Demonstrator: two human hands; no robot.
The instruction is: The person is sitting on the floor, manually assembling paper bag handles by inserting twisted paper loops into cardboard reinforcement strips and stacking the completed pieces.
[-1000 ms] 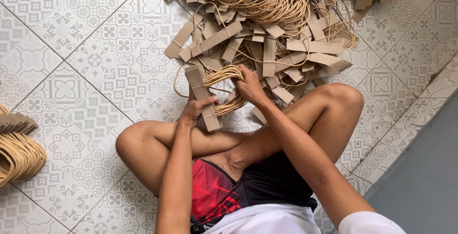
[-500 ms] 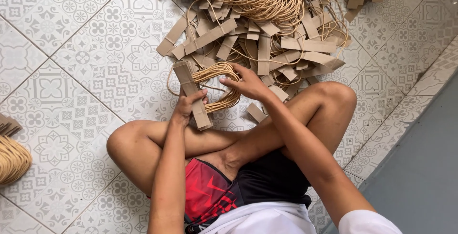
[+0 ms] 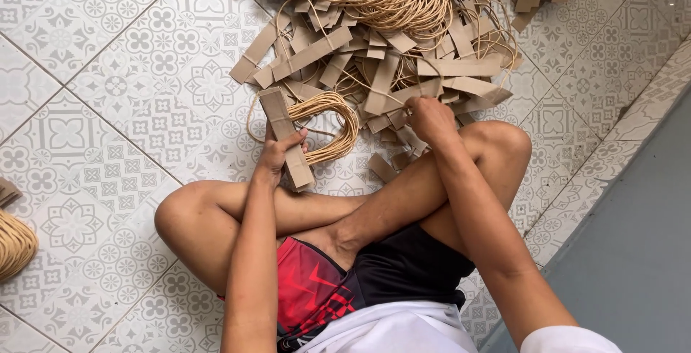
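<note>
On the tiled floor (image 3: 108,108), the left hand (image 3: 277,155) pinches a stack of cardboard strips with cord loops (image 3: 295,133); the right hand (image 3: 430,119) closes on strips in the pile (image 3: 389,29). Tangled cords could drag neighbours along.

The scene is lit evenly by soft, diffuse daylight, and no hard glare is seen on the patterned floor tiles (image 3: 129,101). Only faint, short shadows are cast beneath the pile of brown paper strips and twine loops (image 3: 389,29) and under the crossed legs. Focus is held well through the centre, while slight softness is noticed at the right hand (image 3: 430,119) and towards the frame corners.
</note>
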